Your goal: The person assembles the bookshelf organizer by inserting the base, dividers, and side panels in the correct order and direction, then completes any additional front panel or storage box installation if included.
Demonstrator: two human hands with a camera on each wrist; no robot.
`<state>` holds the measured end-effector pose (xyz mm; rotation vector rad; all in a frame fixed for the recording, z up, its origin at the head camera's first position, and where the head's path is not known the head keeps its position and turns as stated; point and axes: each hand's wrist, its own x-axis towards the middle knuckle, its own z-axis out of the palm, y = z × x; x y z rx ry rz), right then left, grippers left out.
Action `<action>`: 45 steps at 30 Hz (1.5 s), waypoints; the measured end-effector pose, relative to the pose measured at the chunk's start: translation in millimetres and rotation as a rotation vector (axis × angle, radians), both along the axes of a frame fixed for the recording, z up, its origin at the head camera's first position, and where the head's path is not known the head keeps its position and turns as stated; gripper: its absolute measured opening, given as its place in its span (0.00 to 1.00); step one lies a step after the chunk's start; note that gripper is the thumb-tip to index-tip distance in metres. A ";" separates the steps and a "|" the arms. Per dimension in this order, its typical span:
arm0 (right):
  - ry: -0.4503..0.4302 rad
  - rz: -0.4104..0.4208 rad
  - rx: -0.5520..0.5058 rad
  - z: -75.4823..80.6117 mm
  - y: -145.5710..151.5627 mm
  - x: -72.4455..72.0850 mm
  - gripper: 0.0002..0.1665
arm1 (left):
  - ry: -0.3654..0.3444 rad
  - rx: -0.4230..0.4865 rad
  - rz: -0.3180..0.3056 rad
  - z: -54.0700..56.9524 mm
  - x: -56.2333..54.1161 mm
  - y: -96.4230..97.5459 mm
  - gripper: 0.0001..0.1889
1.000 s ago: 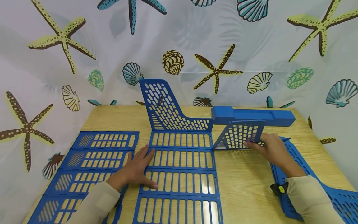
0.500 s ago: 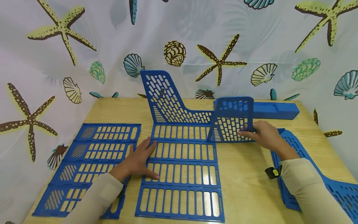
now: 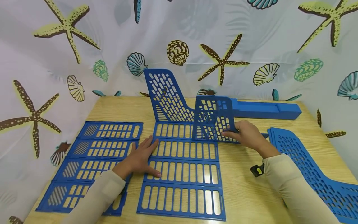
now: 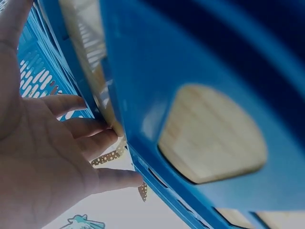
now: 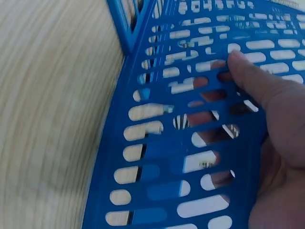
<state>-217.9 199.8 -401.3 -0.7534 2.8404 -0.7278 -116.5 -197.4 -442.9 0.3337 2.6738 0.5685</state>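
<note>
My right hand (image 3: 248,135) pinches a blue perforated L-shaped panel (image 3: 216,98) by its edge and holds it upright. In the right wrist view the thumb (image 5: 257,78) presses the near face, and the other fingers show through the holes behind it. This panel partly hides another L-shaped panel (image 3: 165,72), which stands upright at the far edge of a flat set of slatted blue panels (image 3: 181,184). With fingers spread, my left hand (image 3: 139,159) rests on the left edge of that slatted set. In the left wrist view its fingertips (image 4: 126,179) lie along the blue edge.
Another flat set of joined blue panels (image 3: 89,158) lies at the left, partly under the left sleeve. A long blue tray-like piece (image 3: 260,109) sits at the back right. Several L-shaped panels (image 3: 282,132) are stacked at the right. A patterned cloth (image 3: 156,28) hangs behind the table.
My right hand has moved left with the L-shaped panel and turned it, so it now overlaps the standing panel in the head view. The left hand stays put.
</note>
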 end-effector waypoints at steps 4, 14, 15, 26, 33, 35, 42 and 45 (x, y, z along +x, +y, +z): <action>0.019 0.060 0.046 3.2 0.3 0.2 0.14 | 0.019 -0.027 -0.007 -0.2 -1.8 1.4 0.65; -0.020 0.072 0.029 -0.9 66.3 7.3 0.10 | 0.086 -0.113 0.021 -2.4 1.8 -14.1 0.54; -0.021 0.076 0.018 -3.1 67.0 6.5 0.10 | 0.087 -0.107 0.022 -2.2 2.4 -15.6 0.54; -0.041 0.138 -0.054 -7.2 64.2 -2.6 0.08 | 0.070 -0.080 0.019 -1.0 6.0 -19.6 0.56; -0.079 0.149 -0.070 -7.2 65.1 -9.6 0.08 | 0.092 -0.094 -0.008 -1.8 4.4 -20.9 0.57; -0.096 0.148 -0.076 -6.4 65.0 -11.2 0.08 | 0.099 -0.100 -0.016 -2.3 3.8 -21.4 0.57; -0.099 0.151 -0.091 -4.4 63.2 -13.8 0.08 | 0.103 -0.079 -0.017 -2.8 3.5 -23.1 0.58; -0.089 0.171 -0.108 -5.6 61.7 -13.3 0.07 | 0.109 -0.067 -0.022 -2.6 3.1 -22.9 0.58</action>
